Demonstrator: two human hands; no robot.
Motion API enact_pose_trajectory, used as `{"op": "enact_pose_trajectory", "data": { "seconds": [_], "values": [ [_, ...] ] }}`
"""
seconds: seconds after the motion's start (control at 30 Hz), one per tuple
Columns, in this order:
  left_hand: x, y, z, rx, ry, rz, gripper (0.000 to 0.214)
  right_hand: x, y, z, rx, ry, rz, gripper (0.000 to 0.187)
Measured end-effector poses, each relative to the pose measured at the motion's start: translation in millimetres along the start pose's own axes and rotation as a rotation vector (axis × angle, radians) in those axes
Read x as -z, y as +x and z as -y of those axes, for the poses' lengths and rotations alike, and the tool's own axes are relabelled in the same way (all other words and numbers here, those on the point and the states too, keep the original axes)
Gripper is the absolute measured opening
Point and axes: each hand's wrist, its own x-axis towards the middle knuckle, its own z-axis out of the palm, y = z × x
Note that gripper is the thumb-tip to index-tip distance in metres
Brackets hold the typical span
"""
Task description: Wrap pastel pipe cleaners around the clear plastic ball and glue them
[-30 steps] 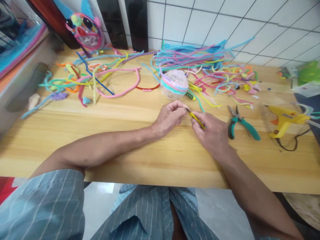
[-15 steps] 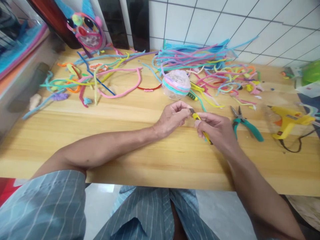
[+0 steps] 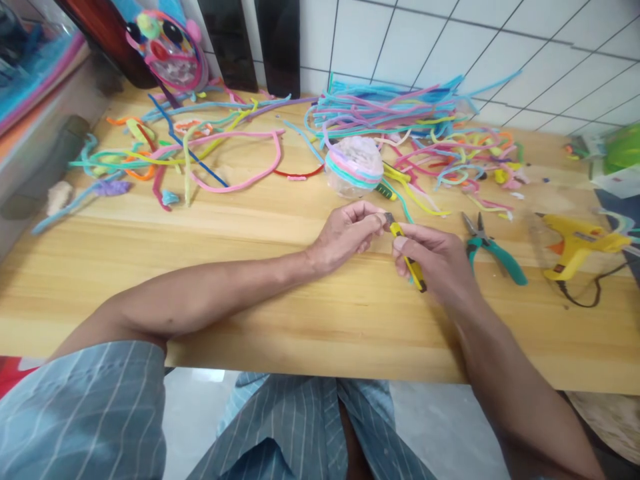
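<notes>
- Yellow cutter [image 3: 415, 272] just in front of the wrapped dome [image 3: 354, 167], on the person's side of it, slanting with its metal tip toward the left and its dark end toward the table edge.
- Gripped round the middle by the right hand [image 3: 439, 263], fingers curled tight about the body and thumb laid along the top.
- Pinched at the metal tip by the left hand [image 3: 347, 233], thumb and forefinger closed on it and the other fingers folded in; whether a blade is out cannot be told.
- Both hands low over the wooden table [image 3: 250, 293], in front of the dome; forearms resting on the boards.
- Green-handled pliers [image 3: 493, 250] lying flat to the right of the dome, near the right hand but apart from it.
- Yellow glue gun [image 3: 575, 243] farther right of the dome, beyond the pliers, with its dark cord trailing below.
- Short yellow-and-green tool [image 3: 385, 192] touching the dome's right foot.
- Thick pile of pipe cleaners [image 3: 390, 110] behind the dome, against the tiled wall [image 3: 450, 40].
- Loose, tangled pipe cleaners [image 3: 200, 143] strewn left of the dome, a pink loop [image 3: 240, 183] among them.
- Clown-faced toy [image 3: 167, 50] far back and left of the dome.
</notes>
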Motion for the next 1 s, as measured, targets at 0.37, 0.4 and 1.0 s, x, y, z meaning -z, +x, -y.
{"op": "enact_pose_trajectory", "data": {
  "seconds": [0.37,0.4,1.0],
  "values": [
    [6.3,3.4,6.6,-0.127,0.134,0.008,0.029,3.8,6.1,-9.4,-0.042,0.030,0.014,0.024],
    [6.4,3.4,6.9,-0.148,0.135,0.013,0.030,4.0,6.2,-9.5,-0.038,0.021,0.022,0.024],
    [7.2,0.8,5.8,-0.229,0.256,0.034,0.023,0.9,1.4,1.6,-0.069,0.000,0.067,0.023]
  ]
}}
